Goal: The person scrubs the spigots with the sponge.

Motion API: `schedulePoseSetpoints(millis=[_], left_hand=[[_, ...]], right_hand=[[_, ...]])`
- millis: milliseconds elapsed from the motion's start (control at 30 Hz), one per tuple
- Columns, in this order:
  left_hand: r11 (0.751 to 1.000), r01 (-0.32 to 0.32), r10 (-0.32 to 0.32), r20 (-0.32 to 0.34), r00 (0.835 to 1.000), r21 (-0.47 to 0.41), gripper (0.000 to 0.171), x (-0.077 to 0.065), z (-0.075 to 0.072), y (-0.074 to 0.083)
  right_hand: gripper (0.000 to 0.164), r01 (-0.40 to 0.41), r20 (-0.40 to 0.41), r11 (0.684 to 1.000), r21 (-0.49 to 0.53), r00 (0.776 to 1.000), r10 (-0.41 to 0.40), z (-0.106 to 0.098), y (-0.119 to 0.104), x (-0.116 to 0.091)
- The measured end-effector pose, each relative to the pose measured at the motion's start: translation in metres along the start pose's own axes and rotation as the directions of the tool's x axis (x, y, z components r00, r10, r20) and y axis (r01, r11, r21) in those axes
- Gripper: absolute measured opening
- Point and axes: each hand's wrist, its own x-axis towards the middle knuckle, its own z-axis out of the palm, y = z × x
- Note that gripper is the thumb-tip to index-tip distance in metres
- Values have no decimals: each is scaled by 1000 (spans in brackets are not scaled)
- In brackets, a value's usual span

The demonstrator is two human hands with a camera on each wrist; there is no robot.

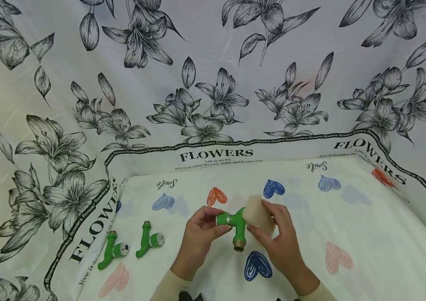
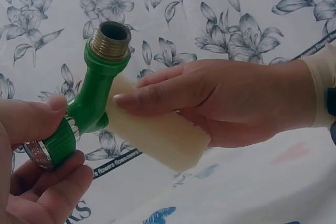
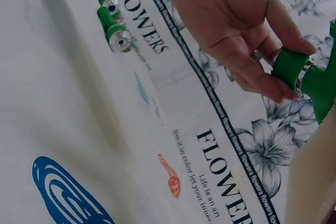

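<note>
A green tap [image 1: 239, 228] with a brass threaded end is held above the cloth. My left hand [image 1: 202, 228] grips it by its round green knob, thumb on one side and fingers on the other, as the left wrist view shows closely. In my right hand [image 1: 278, 234] is a pale beige sponge [image 1: 255, 213], pinched between thumb and fingers. The sponge lies against the tap's body, on the side away from the knob. In the left wrist view, the tap's threaded end [image 2: 111, 41] points up and the sponge [image 2: 163, 137] covers part of the spout.
Two more green taps, a nearer one [image 1: 112, 251] and another [image 1: 149, 239], lie on the cloth to the left. A white cloth with printed hearts [image 1: 303, 259] covers the surface. Flower-printed curtains [image 1: 205, 54] hang at the back and sides.
</note>
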Motion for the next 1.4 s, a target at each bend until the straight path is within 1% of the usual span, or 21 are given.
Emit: schedulePoseSetpoints(millis=[67, 133, 233, 300, 433, 533, 633, 733, 833, 967, 1067, 1167, 1300, 1400], left_hand=[[1000, -1, 0, 10, 1000, 10, 44, 0, 0, 0], [1000, -2, 2, 13, 1000, 12, 47, 0, 0, -1], [1000, 2, -2, 5, 1000, 10, 47, 0, -1, -2], [1000, 4, -4, -8, 1000, 15, 47, 1, -2, -4], [1000, 9, -8, -52, 999, 23, 45, 2, -4, -6], [1000, 13, -13, -75, 997, -4, 42, 4, -4, -8], [999, 13, -16, -78, 997, -42, 39, 4, -5, -9], [998, 4, -9, -67, 998, -70, 38, 5, -6, -9], [997, -2, -3, -61, 998, -83, 38, 5, -7, -10], [996, -2, -6, -76, 997, -92, 38, 6, -9, -10], [997, 1, -7, -87, 996, -72, 38, 6, -9, -10], [1000, 12, -12, -108, 994, -3, 39, 7, -9, -10], [996, 46, -35, -132, 991, 78, 39, 6, -9, -9], [994, 64, -52, -125, 991, 92, 40, 6, -7, -9]], right_hand=[[74, -38, -8, 999, 0, 999, 38, 0, 1, -1], [72, -70, 3, 997, 8, 998, 70, 1, 2, -2], [70, -96, 25, 995, 18, 995, 96, 3, 1, -4], [69, -101, 40, 994, 37, 994, 100, 4, 0, -5], [68, -105, 81, 990, 97, 992, 98, 5, -4, -8], [65, -125, 131, 979, 158, 986, 105, 4, -8, -8], [61, -154, 186, 961, 229, 976, 112, 3, -13, -7], [58, -163, 219, 942, 292, 971, 100, 0, -18, -7], [59, -143, 234, 930, 339, 970, 64, -2, -21, -7], [61, -105, 257, 917, 384, 966, 3, -5, -26, -7], [62, -98, 260, 915, 392, 966, -8, -5, -28, -7], [62, -99, 254, 917, 387, 967, -3, -5, -29, -8], [62, -94, 252, 921, 378, 968, -4, -5, -28, -8], [63, -83, 248, 925, 371, 969, -13, -6, -26, -8]])
